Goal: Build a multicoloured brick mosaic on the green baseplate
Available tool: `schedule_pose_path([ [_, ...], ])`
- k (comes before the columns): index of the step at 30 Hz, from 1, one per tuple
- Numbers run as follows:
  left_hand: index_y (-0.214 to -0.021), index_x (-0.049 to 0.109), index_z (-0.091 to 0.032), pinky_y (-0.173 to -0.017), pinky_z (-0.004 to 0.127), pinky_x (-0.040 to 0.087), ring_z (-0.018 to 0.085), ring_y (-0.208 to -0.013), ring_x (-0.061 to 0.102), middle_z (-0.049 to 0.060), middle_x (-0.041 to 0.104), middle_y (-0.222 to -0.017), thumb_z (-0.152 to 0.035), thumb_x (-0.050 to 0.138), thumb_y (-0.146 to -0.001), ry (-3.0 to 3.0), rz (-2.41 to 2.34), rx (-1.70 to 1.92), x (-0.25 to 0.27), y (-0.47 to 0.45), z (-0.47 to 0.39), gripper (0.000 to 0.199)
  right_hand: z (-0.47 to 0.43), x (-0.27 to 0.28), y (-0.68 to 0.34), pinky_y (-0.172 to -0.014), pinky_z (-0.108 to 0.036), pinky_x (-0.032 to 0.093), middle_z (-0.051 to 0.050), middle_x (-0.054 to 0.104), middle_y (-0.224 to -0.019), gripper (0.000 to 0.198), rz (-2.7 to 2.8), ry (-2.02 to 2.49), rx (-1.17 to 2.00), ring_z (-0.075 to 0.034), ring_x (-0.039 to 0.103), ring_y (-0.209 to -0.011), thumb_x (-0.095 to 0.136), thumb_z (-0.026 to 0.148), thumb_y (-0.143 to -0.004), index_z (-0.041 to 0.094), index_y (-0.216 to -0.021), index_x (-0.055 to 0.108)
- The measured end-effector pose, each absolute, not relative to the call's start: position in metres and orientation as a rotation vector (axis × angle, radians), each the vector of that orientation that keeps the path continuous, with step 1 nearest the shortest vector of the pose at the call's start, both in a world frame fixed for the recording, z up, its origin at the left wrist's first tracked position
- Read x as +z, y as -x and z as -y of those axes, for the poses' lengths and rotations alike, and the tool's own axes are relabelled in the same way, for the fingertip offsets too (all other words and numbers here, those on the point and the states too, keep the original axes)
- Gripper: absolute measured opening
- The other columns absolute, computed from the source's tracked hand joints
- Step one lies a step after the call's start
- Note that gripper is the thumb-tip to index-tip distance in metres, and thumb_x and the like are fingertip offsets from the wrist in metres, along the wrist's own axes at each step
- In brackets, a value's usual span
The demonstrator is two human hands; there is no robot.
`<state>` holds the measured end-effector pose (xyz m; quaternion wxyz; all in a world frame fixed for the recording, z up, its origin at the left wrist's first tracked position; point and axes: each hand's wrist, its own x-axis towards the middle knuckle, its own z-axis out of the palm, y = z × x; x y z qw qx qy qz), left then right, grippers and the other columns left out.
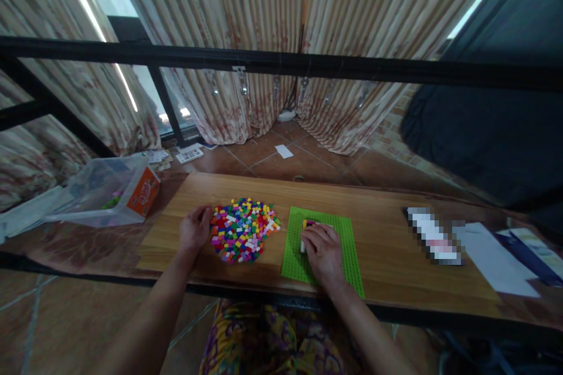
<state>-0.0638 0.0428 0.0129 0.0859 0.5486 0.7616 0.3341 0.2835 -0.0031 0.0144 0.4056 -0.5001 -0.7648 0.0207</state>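
A loose pile of small coloured toy bricks (244, 231) is spread over the wooden board. At the pile's left edge rests my left hand (196, 228), its fingers curled and closed; anything held between them is too small to make out. Right of the pile lies a green studded baseplate (294, 263). My right hand (324, 249) is over it, fingers bent down and together around a few joined toy bricks (303, 244), white with some yellow and dark ones. The hand covers most of these bricks.
The wooden board (387, 234) spans the table. On the left lies a clear plastic box (101, 187) with an orange label and some bricks inside. A blurred-out, phone-like object (433, 235) and white paper (497, 258) are at the right. A black rail (281, 61) crosses beyond the table.
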Motion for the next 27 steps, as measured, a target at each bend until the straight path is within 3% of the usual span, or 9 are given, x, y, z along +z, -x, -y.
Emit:
schedule_pose_path([
  [13, -0.099, 0.070, -0.016, -0.077, 0.027, 0.049, 0.021, -0.091, 0.066, 0.009, 0.073, -0.098, -0.038, 0.043, -0.086, -1.605, -2.250, 1.017, 0.0161, 0.0605, -0.0417, 0.037, 0.0047, 0.0081, -0.2847, -0.091, -0.040, 0.040, -0.005, 0.069, -0.105, 0.020, 1.969, 1.324, -0.088, -0.023, 0.052, -0.106, 0.051, 0.022, -0.092, 0.022, -0.097, 0.070],
  [27, -0.101, 0.070, -0.017, -0.078, 0.028, 0.049, 0.022, -0.092, 0.066, 0.009, 0.073, -0.099, -0.040, 0.043, -0.087, -1.599, -2.250, 1.030, 0.0107, 0.0632, -0.0426, 0.039, 0.0026, 0.0158, -0.2858, -0.091, -0.041, 0.039, -0.006, 0.069, -0.100, 0.022, 2.021, 1.316, -0.070, -0.023, 0.053, -0.103, 0.049, 0.024, -0.093, 0.022, -0.100, 0.070],
])
